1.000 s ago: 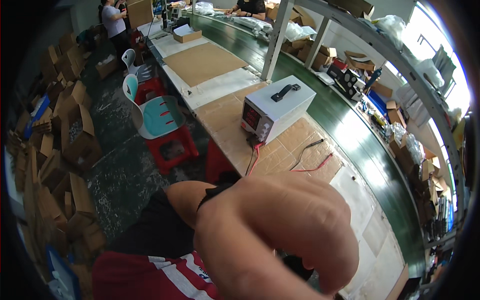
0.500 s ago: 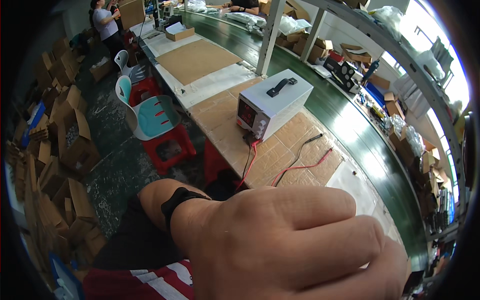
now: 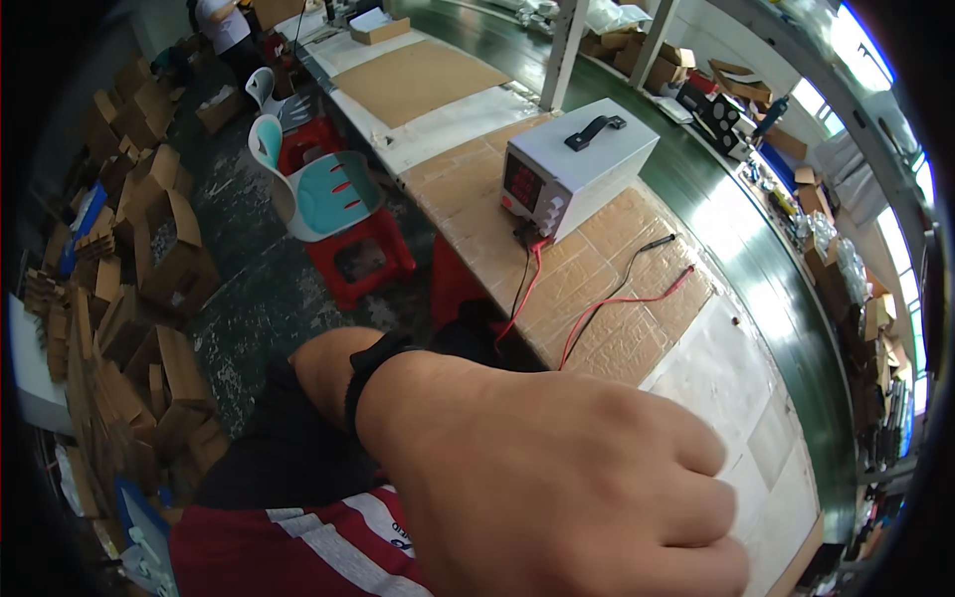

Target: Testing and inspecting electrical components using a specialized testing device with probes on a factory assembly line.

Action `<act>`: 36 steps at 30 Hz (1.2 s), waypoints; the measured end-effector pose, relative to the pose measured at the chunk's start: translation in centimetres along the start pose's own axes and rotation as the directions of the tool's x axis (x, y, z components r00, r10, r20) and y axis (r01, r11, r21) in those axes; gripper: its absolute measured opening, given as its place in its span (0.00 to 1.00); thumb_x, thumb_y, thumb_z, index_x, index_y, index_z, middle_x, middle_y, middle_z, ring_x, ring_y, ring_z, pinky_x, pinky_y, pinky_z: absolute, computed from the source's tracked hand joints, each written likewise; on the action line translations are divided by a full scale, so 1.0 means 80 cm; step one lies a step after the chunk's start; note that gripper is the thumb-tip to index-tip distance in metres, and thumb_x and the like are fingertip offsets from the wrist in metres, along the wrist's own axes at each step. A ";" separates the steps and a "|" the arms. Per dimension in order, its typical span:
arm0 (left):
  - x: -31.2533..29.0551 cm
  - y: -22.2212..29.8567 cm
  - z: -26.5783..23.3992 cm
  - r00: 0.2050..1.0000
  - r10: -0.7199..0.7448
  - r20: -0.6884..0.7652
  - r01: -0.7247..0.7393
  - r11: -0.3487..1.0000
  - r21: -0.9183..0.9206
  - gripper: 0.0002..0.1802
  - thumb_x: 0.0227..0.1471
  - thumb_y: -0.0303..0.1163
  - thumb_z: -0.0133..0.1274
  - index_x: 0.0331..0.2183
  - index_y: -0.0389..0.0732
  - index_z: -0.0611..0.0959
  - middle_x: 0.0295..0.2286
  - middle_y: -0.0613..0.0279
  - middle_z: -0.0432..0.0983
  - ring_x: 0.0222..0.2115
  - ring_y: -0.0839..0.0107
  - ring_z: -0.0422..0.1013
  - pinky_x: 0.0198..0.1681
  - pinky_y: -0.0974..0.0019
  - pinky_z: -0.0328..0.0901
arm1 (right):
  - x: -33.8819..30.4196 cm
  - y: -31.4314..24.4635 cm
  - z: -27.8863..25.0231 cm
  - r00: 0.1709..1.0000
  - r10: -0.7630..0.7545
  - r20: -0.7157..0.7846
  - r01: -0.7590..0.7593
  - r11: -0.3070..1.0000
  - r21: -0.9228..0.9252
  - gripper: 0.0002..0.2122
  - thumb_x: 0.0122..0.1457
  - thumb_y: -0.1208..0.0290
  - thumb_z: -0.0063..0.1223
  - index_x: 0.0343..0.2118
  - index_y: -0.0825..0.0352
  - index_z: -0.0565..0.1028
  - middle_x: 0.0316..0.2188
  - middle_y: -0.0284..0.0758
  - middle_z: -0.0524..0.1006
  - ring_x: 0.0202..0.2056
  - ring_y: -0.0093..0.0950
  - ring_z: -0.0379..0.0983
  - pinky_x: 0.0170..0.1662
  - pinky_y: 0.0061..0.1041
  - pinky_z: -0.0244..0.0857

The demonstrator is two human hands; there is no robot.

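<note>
My left hand (image 3: 587,478) is very close to the view, its back toward me and its fingers curled closed. A black band (image 3: 370,370) circles the wrist. The palm and fingertips are hidden, so what they hold, if anything, cannot be made out. My right hand does not show. Beyond the hand, a grey bench power supply (image 3: 582,169) with a black top handle and lit red display stands on the workbench (image 3: 468,164). A red lead (image 3: 627,300) and a black lead (image 3: 634,261) lie on the brown-covered top beside it; neither is touched.
A teal-and-white chair (image 3: 333,199) on a red stool stands left of the bench. Open cardboard boxes (image 3: 174,249) line the far left floor. Behind the bench runs a green conveyor belt (image 3: 686,189), with a metal post (image 3: 563,55) at its edge. A person (image 3: 224,30) stands at the far left.
The view has shifted, so bench and power supply sit further right and higher. My left hand appears lower, its back turned more toward me, fingers still curled.
</note>
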State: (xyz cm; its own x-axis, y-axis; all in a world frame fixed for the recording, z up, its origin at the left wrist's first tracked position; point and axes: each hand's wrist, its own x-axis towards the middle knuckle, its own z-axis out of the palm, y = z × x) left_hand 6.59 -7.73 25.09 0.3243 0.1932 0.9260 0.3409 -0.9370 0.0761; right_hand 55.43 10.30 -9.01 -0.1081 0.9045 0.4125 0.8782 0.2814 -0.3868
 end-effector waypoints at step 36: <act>-0.022 -0.022 0.188 0.978 -0.117 0.173 0.047 -0.682 -0.730 0.27 0.64 0.41 0.53 0.55 0.30 0.78 0.63 0.16 0.47 0.62 0.19 0.52 0.63 0.30 0.52 | 0.007 -0.078 -0.034 0.992 0.069 -0.104 -0.059 0.993 0.101 0.02 0.57 0.78 0.56 0.30 0.68 0.79 0.27 0.38 0.74 0.26 0.33 0.73 0.31 0.30 0.68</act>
State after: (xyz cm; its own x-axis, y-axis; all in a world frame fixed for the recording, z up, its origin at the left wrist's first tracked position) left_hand 18.69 -2.08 17.74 0.4296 0.3487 0.8329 -0.8611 0.4360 0.2616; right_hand 51.17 8.18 -4.15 0.0019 0.8835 0.4683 0.8314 0.2589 -0.4917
